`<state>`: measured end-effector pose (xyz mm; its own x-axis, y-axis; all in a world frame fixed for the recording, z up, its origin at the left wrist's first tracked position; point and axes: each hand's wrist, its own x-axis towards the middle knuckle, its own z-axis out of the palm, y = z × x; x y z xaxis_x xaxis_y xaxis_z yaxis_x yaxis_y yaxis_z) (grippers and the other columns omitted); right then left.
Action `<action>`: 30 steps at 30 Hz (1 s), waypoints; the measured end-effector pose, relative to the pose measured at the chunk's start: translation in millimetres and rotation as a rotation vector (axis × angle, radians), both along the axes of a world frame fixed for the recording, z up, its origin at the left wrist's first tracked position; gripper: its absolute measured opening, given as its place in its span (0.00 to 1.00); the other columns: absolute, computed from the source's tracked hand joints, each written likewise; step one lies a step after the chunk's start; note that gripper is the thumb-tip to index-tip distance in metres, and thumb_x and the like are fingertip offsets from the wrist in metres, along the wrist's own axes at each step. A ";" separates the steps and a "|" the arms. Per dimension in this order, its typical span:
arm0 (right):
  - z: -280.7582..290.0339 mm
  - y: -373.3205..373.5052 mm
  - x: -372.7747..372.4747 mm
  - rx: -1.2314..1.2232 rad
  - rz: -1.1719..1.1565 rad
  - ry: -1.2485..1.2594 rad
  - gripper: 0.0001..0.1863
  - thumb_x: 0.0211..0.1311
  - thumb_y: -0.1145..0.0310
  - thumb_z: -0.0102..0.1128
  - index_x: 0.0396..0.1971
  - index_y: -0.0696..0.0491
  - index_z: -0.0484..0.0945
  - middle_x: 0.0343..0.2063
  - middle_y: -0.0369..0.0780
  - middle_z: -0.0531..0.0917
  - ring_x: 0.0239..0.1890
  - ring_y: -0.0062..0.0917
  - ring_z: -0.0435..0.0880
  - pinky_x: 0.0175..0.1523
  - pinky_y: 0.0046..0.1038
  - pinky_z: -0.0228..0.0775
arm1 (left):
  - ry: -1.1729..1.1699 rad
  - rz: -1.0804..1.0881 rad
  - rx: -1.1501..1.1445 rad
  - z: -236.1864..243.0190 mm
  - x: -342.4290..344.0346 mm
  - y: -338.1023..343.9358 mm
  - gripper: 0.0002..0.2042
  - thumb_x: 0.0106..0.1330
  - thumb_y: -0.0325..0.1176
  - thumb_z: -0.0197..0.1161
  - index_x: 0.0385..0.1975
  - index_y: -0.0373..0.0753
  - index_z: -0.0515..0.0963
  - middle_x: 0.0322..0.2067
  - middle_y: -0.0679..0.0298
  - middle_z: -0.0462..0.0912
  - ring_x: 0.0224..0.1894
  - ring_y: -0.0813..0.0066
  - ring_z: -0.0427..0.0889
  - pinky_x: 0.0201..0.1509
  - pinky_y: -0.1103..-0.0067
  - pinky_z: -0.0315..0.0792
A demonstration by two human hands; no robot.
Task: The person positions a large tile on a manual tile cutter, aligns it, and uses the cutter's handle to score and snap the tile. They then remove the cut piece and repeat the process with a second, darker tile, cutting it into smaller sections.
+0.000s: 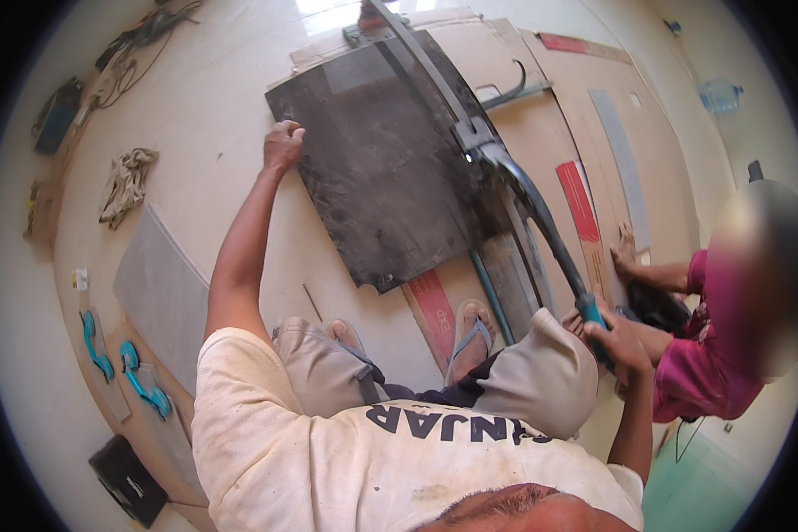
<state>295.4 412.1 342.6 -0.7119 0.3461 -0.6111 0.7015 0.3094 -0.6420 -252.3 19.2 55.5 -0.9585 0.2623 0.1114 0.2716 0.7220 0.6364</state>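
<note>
A large dark, dusty tile [377, 160] lies on a manual tile cutter [408, 49], whose long rail runs over the tile's right part. My left hand [283, 147] is closed at the tile's left edge, thumb toward its top face; the fingers beneath are hidden. With my right hand [619, 344] I grip the teal end of the cutter's long black handle [545, 222], which slopes back toward my right side. The handle joins a carriage [472, 135] on the rail. My feet in flip-flops stand apart at the tile's near edge.
Flattened cardboard [559, 115] lies under and right of the cutter. A person in a magenta shirt [709, 372] crouches close on my right, a hand on the cardboard. At left are a grey tile [164, 284], teal suction lifters [142, 381], a black case [129, 479] and a rag [127, 186].
</note>
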 end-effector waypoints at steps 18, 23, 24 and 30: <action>-37.5 3.7 234.7 0.468 0.052 -0.744 0.24 0.50 0.67 0.67 0.49 0.57 0.77 0.39 0.52 0.84 0.47 0.46 0.83 0.54 0.39 0.74 | -0.047 -0.055 0.039 11.5 -2.5 39.7 0.17 0.62 0.40 0.63 0.45 0.35 0.82 0.42 0.52 0.85 0.46 0.59 0.85 0.54 0.70 0.75; -18.8 -34.8 83.9 0.390 -0.099 -0.242 0.15 0.59 0.71 0.61 0.46 0.59 0.78 0.40 0.46 0.85 0.44 0.33 0.85 0.51 0.31 0.74 | -0.058 -0.041 0.046 19.1 -0.8 24.3 0.17 0.63 0.39 0.63 0.47 0.35 0.81 0.43 0.54 0.86 0.46 0.62 0.85 0.53 0.72 0.76; -20.4 -35.0 74.6 0.324 -0.108 -0.156 0.15 0.59 0.72 0.61 0.46 0.59 0.78 0.40 0.44 0.85 0.44 0.30 0.85 0.51 0.29 0.73 | -0.058 -0.050 0.064 21.8 1.2 29.8 0.17 0.63 0.39 0.64 0.47 0.35 0.81 0.43 0.54 0.86 0.46 0.63 0.85 0.53 0.72 0.76; -10.1 -54.2 32.1 0.145 -0.195 0.113 0.16 0.65 0.65 0.59 0.49 0.57 0.79 0.38 0.38 0.83 0.42 0.20 0.81 0.51 0.23 0.71 | -0.136 -0.124 0.133 75.5 38.3 42.1 0.17 0.64 0.38 0.65 0.49 0.37 0.80 0.41 0.56 0.86 0.44 0.67 0.85 0.51 0.74 0.76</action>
<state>327.4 357.8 332.6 -0.6845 0.5611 -0.4654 0.6829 0.2700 -0.6788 -214.1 61.3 131.0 -0.9282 0.3711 0.0253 0.2587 0.5952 0.7608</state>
